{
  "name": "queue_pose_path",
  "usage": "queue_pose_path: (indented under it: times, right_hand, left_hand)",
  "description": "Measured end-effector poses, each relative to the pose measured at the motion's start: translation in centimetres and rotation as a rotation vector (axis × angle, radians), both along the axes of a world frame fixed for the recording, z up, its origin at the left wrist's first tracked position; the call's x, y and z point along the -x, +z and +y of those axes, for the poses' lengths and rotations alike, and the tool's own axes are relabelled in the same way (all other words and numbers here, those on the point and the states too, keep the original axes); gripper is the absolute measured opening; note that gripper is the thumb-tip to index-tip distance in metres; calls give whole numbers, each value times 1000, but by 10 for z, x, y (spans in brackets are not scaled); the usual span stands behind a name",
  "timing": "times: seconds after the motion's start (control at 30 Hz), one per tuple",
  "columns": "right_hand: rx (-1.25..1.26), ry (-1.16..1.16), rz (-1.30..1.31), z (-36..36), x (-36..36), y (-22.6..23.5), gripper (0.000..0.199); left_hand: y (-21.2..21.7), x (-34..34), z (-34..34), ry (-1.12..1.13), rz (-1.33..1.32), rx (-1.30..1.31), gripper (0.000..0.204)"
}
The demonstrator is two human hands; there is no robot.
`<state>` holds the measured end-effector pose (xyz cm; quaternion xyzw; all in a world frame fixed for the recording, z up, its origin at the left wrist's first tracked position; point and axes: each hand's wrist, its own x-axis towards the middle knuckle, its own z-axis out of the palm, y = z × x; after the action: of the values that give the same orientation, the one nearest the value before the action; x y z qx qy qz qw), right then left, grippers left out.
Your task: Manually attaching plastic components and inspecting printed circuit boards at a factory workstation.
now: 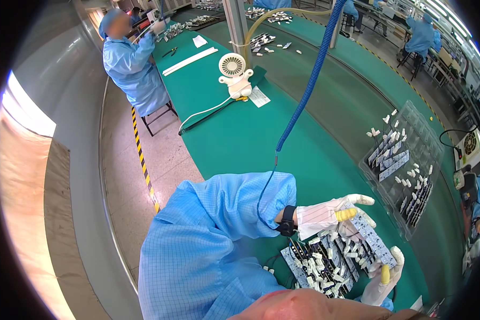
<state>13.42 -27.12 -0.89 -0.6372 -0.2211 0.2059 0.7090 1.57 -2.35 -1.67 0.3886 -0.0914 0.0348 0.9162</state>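
Note:
My left hand (330, 214), in a white glove with yellow fingertip covers and a black wrist strap, rests on one end of a narrow circuit board strip (373, 239) studded with small white parts. My right hand (383, 276), gloved the same way, grips the strip's other end from below. Under both hands lies a pile of circuit board strips (317, 266) with white connectors on the green table (240, 138). A blue coiled cord (304, 90) runs from above down to the strap on my left wrist.
A clear plastic tray (405, 160) with more strips and loose white parts lies to the right. A small white desk fan (234, 72) stands further up the table. A person in blue (130, 64) sits at the far left end; other workers sit top right.

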Motion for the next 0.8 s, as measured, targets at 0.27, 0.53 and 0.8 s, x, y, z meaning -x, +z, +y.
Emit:
queue_pose_path:
  times: [0.27,0.53,0.8]
  right_hand:
    - [-34,-81,69,-5,-1,-7,48]
    - [-42,87,-198,-11,-9,-17,60]
    - [42,-5,-119,-9,-6,-14,54]
  left_hand:
    - [-6,-2,-1,-1,23,-117,56]
    - [-18,-6,3,-124,76,185,50]
    - [-10,-2,4,-130,98,183,47]
